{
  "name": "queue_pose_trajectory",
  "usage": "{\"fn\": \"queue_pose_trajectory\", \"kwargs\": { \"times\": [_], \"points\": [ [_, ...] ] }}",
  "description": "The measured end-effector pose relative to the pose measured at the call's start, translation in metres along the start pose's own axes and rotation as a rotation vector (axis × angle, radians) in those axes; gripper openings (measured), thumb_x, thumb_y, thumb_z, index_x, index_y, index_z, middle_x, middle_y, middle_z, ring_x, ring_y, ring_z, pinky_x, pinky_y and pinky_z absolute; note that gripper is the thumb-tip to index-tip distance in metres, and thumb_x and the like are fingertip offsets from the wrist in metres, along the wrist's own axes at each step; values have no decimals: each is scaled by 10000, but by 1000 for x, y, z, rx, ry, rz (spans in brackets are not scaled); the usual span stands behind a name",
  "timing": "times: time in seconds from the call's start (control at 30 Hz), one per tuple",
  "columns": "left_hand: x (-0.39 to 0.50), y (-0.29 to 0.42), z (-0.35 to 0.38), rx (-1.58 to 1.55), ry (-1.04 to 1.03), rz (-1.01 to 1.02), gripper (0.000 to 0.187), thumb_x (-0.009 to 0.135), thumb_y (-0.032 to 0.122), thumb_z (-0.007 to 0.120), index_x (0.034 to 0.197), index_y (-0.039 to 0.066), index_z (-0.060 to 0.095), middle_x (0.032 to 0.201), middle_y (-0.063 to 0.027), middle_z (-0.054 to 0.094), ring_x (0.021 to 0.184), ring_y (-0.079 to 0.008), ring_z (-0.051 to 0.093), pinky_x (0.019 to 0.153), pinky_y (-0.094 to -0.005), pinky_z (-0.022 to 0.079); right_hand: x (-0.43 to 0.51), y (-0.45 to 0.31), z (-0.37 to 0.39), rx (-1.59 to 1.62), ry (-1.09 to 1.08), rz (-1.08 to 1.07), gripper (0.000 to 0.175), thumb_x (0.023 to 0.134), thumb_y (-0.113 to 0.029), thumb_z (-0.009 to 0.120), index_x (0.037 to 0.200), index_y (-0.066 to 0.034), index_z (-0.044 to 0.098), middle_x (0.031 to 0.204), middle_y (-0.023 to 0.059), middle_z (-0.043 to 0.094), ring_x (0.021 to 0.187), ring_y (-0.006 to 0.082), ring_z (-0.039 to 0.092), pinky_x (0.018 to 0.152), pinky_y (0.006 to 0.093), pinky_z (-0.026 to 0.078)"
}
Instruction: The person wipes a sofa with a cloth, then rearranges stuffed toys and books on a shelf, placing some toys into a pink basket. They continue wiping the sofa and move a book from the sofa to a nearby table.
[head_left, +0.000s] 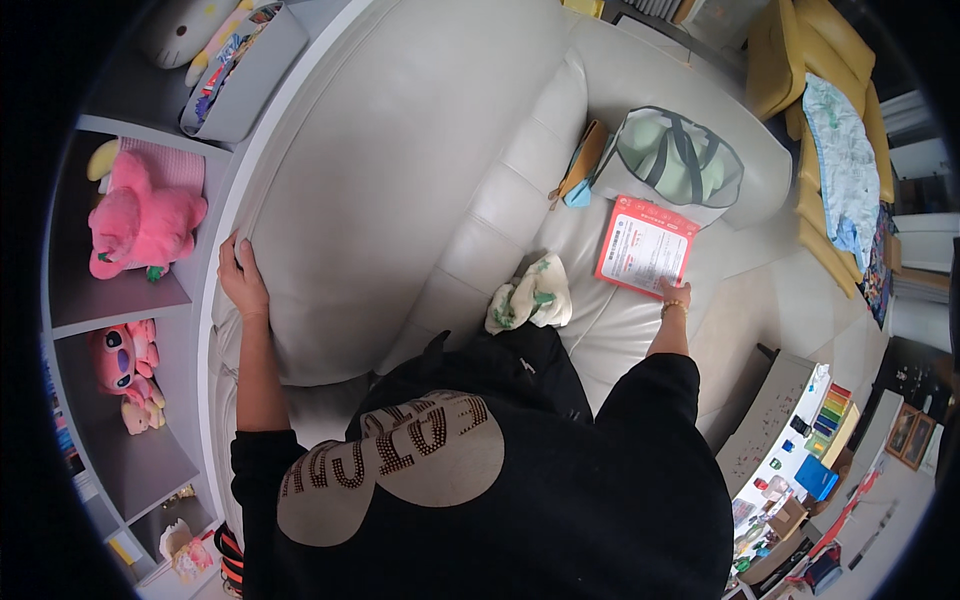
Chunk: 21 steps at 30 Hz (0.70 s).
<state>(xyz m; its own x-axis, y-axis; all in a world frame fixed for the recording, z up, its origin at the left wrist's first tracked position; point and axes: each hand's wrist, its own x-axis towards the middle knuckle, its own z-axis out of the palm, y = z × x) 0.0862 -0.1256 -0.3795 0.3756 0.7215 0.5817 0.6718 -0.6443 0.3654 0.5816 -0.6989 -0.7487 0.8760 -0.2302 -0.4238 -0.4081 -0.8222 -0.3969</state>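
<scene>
My right hand (673, 291) holds the lower right corner of a flat red box (646, 246) with a white printed panel. The box lies over the seat of a light grey leather sofa (600, 322). My left hand (243, 279) rests on the rim of the sofa's backrest (360, 180), thumb and fingers apart, with nothing held. A crumpled cream cloth with green patterns (531, 294) lies on the seat between my arms. Just beyond the box stands a clear tote bag (731, 176) with dark handles and pale green contents.
A brown pouch (589, 154) and a light blue item (578, 193) sit by the tote. White shelving (120, 319) with pink plush toys (146, 217) and a grey bin (262, 79) runs along the left. At right are a cluttered table (769, 420) and a yellow armchair (776, 56).
</scene>
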Motion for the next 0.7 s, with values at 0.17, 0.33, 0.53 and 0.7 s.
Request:
{"fn": "queue_pose_trajectory", "kwargs": {
  "times": [0.17,0.33,0.53,0.7],
  "points": [
    [-2,-8,0,4,-35,-57,379,981,300,520,1173,-9,629,1055,-173,675,830,-272,614,792,-340,474,14,7,4,-8,-89,19,1104,647,-427,880,1461,59,313,1371,256,531,1256,353,541,1062,374,433],
    [-2,-3,-3,-12,-59,-84,388,987,301,510,1186,-14,620,1037,-159,675,824,-249,600,804,-330,469,-2,11,3,-27,-304,-13,865,683,-494,848,1271,69,557,1185,223,653,1120,319,629,963,367,480],
    [-2,-3,-5,-16,-61,-60,397,994,299,505,1194,-29,607,920,-130,648,748,-202,540,756,-325,458,-8,-6,28,153,-3,46,817,667,-520,837,1246,7,603,1141,201,677,1069,329,646,950,383,491],
    [0,-3,-5,-15,-78,-72,392,996,289,509,1201,-31,602,926,-126,649,743,-199,538,750,-323,457,-27,-64,22,13,117,-117,797,699,-403,841,1357,-91,517,1260,151,617,1133,327,595,963,414,492]
  ]
}}
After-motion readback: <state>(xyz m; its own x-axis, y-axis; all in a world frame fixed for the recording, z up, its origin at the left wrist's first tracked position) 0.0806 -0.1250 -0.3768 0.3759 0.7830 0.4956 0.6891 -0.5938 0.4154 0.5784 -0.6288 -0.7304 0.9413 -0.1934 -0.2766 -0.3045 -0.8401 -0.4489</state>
